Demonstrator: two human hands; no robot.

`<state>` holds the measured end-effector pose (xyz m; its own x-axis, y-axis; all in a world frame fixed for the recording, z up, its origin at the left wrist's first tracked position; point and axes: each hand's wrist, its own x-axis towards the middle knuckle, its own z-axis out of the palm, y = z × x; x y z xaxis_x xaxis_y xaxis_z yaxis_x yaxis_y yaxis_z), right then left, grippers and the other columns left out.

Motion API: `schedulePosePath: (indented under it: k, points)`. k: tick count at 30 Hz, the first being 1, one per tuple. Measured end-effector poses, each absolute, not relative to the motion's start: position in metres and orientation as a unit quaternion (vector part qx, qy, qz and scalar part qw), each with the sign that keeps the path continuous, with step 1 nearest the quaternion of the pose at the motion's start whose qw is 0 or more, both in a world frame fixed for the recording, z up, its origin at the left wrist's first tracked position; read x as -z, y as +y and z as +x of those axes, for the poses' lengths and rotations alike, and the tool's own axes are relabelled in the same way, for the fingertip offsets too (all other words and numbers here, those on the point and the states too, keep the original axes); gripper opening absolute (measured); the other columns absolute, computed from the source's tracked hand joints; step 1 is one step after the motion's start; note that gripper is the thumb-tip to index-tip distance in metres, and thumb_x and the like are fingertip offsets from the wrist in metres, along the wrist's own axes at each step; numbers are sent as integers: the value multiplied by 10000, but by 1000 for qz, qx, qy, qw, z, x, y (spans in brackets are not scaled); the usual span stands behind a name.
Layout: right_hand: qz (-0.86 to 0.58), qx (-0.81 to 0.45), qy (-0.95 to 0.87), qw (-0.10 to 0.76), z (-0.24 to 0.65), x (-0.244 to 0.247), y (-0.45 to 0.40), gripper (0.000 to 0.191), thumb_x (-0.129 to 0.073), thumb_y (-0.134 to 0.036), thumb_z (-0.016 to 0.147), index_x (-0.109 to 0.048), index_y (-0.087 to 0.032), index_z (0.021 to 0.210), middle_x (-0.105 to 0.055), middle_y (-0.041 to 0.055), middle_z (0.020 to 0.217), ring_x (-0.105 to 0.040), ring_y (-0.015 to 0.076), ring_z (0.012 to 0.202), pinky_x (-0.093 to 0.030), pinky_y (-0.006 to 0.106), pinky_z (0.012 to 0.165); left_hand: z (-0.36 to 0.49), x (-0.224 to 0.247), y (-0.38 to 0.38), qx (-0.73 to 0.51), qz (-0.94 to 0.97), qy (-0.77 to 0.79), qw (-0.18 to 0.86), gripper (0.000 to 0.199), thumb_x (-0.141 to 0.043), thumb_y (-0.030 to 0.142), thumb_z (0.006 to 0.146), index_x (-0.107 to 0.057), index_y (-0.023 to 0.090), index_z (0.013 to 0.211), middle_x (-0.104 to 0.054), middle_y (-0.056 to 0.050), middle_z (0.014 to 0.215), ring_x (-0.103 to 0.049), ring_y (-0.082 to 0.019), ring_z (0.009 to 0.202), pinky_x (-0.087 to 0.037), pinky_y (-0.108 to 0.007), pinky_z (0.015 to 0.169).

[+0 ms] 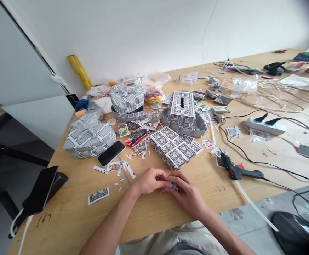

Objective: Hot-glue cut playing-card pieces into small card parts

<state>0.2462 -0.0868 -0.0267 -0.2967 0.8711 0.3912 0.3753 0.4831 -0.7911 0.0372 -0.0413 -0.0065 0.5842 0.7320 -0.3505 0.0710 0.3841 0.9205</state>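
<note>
Both busy: left hand [149,181] and right hand [188,192] pinch, probably, a card scrap [174,186]; box [173,148] beyond looks covered, loose card [98,196] leftward unused.

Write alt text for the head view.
A person's left hand and right hand hold a small patterned piece over a wooden table. Beyond sits a playing-card-covered box, with a glue gun to its right and a smartphone left.

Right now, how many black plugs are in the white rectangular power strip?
2: one black plug at left, a second black plug to its right, both in the white power strip; none seem hidden.
</note>
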Motion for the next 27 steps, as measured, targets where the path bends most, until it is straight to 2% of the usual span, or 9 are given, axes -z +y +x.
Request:
schedulePosePath:
  k: [5,8,12,16,20,23,27]
  points:
    - [-412,-380,-730,391,246,15,-84,171,-787,-409,998,-821,-261,1077,-741,99,1047,-737,220,842,-594,295,676,35,7,-43,-203,506,380,747,648,-975,692,617,-718,148,859,-716,-3,707,-638,-149,606,-535,-310,590]
    - [-385,-421,-739,358,250,5,-83,340,-858,-502,928,-827,-244,1148,-757,84,986,-709,221,807,-562,313,697,29,4,-41,-192,512,365,754,670,-981,702,600,-707,149,861,-698,8,665,-636,-144,575,-532,-299,558]
    - [-355,-432,-757,337,255,2,-80,485,-768,-608,972,-821,-224,1263,-733,69,898,-666,217,768,-515,323,700,20,-1,-36,-182,526,357,751,698,-978,726,587,-705,139,850,-683,16,638,-607,-122,517,-518,-283,524]
    - [-364,-463,-740,325,255,8,-81,471,-732,-618,999,-834,-206,1203,-729,47,825,-626,196,726,-471,306,677,17,-2,-36,-171,534,352,749,701,-986,724,574,-703,138,835,-687,13,638,-619,-123,519,-526,-279,516]
    - [-389,-500,-706,316,252,14,-84,532,-871,-672,849,-809,-185,1053,-621,-27,689,-521,144,622,-394,266,595,21,1,-39,-151,533,348,756,668,-991,700,597,-717,142,841,-697,15,637,-620,-115,506,-528,-264,502]
    - [-374,-515,-700,324,250,17,-86,565,-925,-665,787,-763,-189,1044,-643,-32,728,-520,136,629,-389,258,590,23,3,-40,-134,530,347,762,650,-1001,675,605,-729,137,848,-722,-5,661,-636,-120,513,-532,-260,497]
    - [-371,-515,-700,327,249,18,-87,512,-893,-626,850,-742,-200,1093,-675,-30,764,-540,132,637,-402,253,606,24,3,-41,-128,527,364,757,659,-992,683,619,-712,134,855,-712,-6,655,-642,-122,523,-530,-251,497]
